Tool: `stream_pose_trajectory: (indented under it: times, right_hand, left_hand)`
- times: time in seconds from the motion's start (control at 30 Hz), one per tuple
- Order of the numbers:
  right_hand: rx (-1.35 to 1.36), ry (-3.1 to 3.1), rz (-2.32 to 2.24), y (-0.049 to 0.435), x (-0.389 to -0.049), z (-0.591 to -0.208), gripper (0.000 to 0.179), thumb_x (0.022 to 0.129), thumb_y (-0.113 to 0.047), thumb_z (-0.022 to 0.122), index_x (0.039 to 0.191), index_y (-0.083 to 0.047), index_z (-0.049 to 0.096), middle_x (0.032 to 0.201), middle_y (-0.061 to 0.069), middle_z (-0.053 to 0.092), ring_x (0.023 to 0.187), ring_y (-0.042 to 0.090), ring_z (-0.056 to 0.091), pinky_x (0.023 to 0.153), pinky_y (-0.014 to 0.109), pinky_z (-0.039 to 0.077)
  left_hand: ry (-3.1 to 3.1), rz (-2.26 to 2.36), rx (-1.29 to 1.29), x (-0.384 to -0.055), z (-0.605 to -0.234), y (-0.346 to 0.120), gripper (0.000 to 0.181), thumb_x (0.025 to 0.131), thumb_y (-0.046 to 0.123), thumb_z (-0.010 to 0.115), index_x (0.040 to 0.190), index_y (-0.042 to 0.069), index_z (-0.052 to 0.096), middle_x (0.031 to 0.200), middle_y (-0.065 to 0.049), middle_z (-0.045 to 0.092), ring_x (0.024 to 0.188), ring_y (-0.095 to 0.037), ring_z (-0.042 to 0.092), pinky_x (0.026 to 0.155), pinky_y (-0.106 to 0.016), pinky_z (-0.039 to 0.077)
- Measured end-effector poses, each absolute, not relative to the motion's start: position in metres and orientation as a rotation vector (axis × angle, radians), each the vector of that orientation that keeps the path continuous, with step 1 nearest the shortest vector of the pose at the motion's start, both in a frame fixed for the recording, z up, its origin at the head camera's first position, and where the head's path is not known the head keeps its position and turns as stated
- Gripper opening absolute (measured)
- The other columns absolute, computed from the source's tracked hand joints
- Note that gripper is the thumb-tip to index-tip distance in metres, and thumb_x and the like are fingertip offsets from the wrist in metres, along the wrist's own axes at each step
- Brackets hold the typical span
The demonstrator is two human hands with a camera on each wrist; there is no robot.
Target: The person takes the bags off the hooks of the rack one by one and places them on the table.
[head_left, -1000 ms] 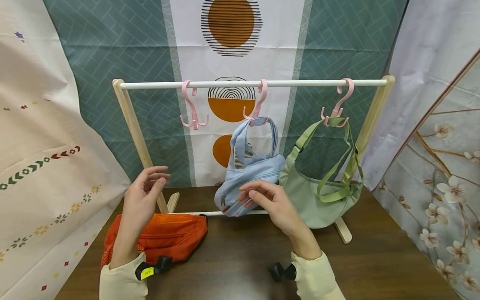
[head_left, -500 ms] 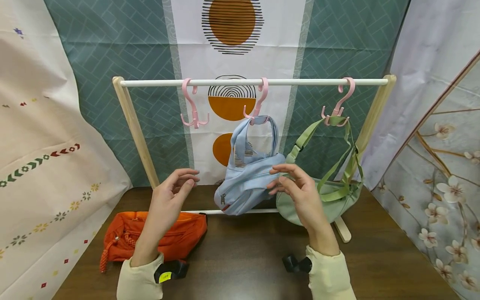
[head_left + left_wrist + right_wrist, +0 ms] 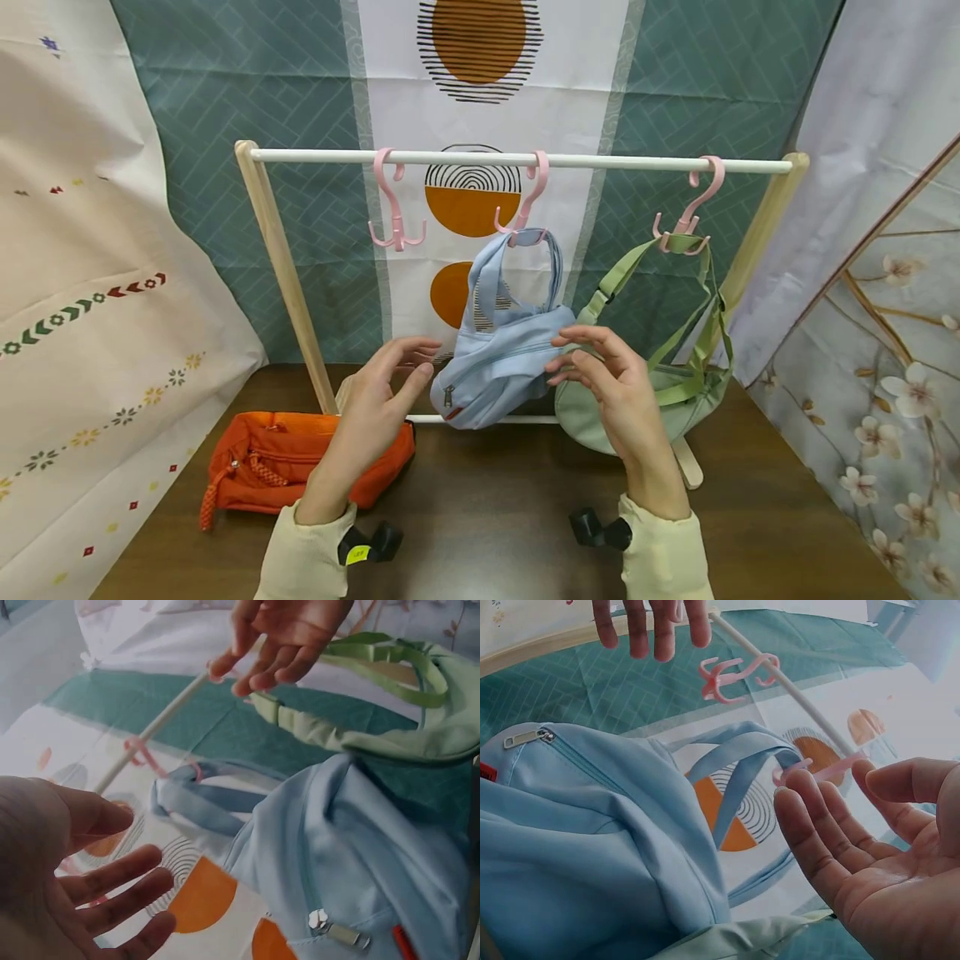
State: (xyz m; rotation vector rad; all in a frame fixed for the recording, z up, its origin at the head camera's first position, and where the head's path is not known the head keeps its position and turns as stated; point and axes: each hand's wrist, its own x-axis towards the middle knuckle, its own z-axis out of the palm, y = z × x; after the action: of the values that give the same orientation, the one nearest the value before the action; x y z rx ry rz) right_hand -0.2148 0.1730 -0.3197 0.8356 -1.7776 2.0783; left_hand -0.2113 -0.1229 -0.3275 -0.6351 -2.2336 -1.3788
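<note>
A light blue bag (image 3: pixel 495 367) hangs by its strap from the middle pink hook (image 3: pixel 531 196) on the rack. My left hand (image 3: pixel 382 396) is just left of it, fingers loosely bent and holding nothing. On its other side my right hand (image 3: pixel 611 379) is likewise relaxed, fingertips near the bag's right edge in the head view. The left wrist view shows the blue bag (image 3: pixel 337 855) beyond my left hand (image 3: pixel 97 885); the right wrist view has its strap (image 3: pixel 742 765) past my right fingertips. Behind my right hand a green bag (image 3: pixel 592 417) hangs from the right hook (image 3: pixel 697 204).
An orange pouch (image 3: pixel 255 467) with braided pulls lies on the brown table (image 3: pixel 480 517) at left, partly behind my left forearm. The left pink hook (image 3: pixel 393 208) carries no bag. The white rail (image 3: pixel 322 156) spans two wooden uprights, with patterned cloths behind and at both sides.
My left hand has moved right, from near the left upright to beside the blue bag. My right hand has shifted right and slightly up, from in front of the blue bag to its right side.
</note>
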Motion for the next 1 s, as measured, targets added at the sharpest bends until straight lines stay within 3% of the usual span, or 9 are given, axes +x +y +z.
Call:
stream_pose_trajectory:
  times: [0.17, 0.43, 0.77, 1.0]
  right_hand:
    - [0.839, -1.737, 2.081, 0.176, -0.21, -0.32, 0.026, 0.107, 0.002, 0.051, 0.13, 0.014, 0.057, 0.119, 0.017, 0.069, 0.105, 0.028, 0.071, 0.09, 0.04, 0.059]
    - [0.89, -1.804, 1.944, 0.185, -0.204, -0.31, 0.027, 0.107, 0.004, 0.049, 0.13, 0.011, 0.062, 0.129, 0.012, 0.07, 0.123, 0.026, 0.064, 0.108, 0.037, 0.048]
    - [0.869, -2.072, 1.49, 0.196, -0.208, -0.265, 0.032, 0.106, 0.001, 0.053, 0.136, 0.001, 0.064, 0.151, 0.011, 0.049, 0.144, 0.024, 0.043, 0.117, 0.028, 0.036]
    - [0.825, -2.158, 1.033, 0.2, -0.221, -0.232, 0.035, 0.104, -0.003, 0.06, 0.138, -0.01, 0.067, 0.155, 0.004, 0.048, 0.15, 0.024, 0.035, 0.117, 0.059, 0.029]
  left_hand:
    - [-2.149, -1.437, -0.688, -0.214, -0.333, -0.112, 0.029, 0.103, 0.008, 0.064, 0.132, 0.006, 0.065, 0.125, -0.007, 0.062, 0.114, -0.028, 0.061, 0.1, -0.045, 0.051]
    - [-2.127, -1.411, -0.689, -0.222, -0.337, -0.1, 0.029, 0.102, 0.008, 0.066, 0.131, 0.005, 0.066, 0.128, -0.008, 0.058, 0.117, -0.023, 0.054, 0.102, -0.051, 0.046]
    - [-2.183, -1.281, -0.744, -0.24, -0.323, -0.095, 0.025, 0.106, 0.015, 0.061, 0.13, 0.009, 0.065, 0.135, -0.008, 0.052, 0.127, -0.025, 0.048, 0.105, -0.05, 0.042]
    - [-2.21, -1.214, -0.805, -0.251, -0.303, -0.094, 0.037, 0.107, 0.021, 0.059, 0.142, 0.009, 0.055, 0.144, -0.012, 0.044, 0.133, -0.027, 0.043, 0.109, -0.051, 0.041]
